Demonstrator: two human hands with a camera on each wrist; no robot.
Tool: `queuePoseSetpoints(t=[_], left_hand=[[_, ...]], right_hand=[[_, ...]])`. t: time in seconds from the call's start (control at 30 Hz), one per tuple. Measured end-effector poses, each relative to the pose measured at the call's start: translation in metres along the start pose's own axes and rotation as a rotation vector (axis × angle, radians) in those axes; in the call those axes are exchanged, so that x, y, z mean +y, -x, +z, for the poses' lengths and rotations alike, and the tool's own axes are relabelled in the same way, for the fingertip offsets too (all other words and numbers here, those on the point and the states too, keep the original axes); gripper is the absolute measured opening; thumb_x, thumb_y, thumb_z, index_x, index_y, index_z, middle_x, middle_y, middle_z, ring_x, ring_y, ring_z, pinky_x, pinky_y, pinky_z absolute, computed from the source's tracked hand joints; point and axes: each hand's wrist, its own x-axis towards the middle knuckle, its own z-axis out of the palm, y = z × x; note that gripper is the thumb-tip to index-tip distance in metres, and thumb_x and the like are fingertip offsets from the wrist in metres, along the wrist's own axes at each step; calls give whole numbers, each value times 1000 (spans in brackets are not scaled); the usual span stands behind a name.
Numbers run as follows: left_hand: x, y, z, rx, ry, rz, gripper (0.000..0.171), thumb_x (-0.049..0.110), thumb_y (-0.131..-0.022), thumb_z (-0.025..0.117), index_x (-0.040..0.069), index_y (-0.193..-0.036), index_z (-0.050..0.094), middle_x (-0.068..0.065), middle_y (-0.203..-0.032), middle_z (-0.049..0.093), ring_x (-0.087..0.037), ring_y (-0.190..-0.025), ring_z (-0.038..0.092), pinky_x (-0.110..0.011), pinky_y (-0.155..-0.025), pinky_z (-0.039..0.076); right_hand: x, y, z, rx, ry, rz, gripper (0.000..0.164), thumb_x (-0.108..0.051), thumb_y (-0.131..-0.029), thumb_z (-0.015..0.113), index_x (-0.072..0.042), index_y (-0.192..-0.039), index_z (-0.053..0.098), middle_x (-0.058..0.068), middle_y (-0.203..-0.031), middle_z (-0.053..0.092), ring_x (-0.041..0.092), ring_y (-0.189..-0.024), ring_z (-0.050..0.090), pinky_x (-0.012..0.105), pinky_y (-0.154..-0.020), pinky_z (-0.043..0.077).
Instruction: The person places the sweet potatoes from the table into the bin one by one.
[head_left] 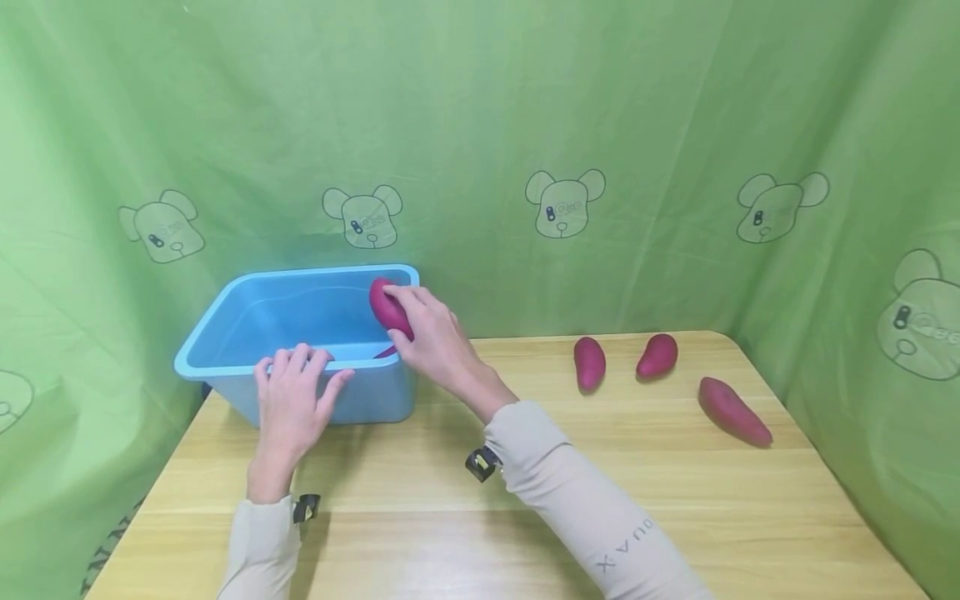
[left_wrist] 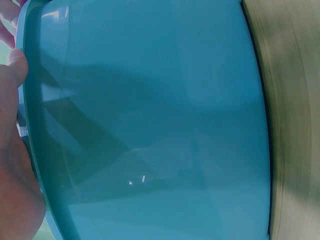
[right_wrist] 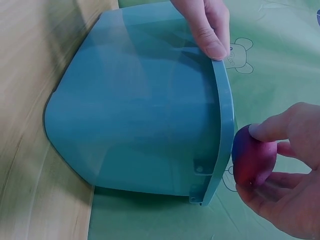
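A blue plastic bin (head_left: 345,398) stands at the left of the wooden table. My left hand (head_left: 292,404) grips its near rim, thumb on the outer side and fingers over the edge. In the left wrist view the thumb (left_wrist: 18,65) lies at the rim beside the bin's wall (left_wrist: 150,125). My right hand (head_left: 435,337) holds a purple-red sweet potato (head_left: 386,307) between thumb and fingers, over the bin's right end. The right wrist view shows this sweet potato (right_wrist: 253,156) close by the rim. Part of another reddish piece (head_left: 386,352) shows inside the bin; the rest is hidden.
Three more sweet potatoes lie on the table's right side: one upright in view (head_left: 590,364), one beside it (head_left: 657,357), and a longer one (head_left: 735,412) nearer the right edge. A green curtain (head_left: 480,108) with bear prints hangs behind and at both sides.
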Motion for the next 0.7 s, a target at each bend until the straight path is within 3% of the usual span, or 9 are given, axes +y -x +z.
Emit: queuePoseSetpoints(t=[0.7], left_hand=[[0,-1,-1,-15,-8,-7,39,52,-91,55,14,-96,59,-7,-100,56,-32,-97,45,-56,-92,24]], right_hand=[[-9,-6,15,-25,-10,-16,50,-14,-85,69,-13,-132,51,6,-129,54,21,-111,56,33,-88,48]])
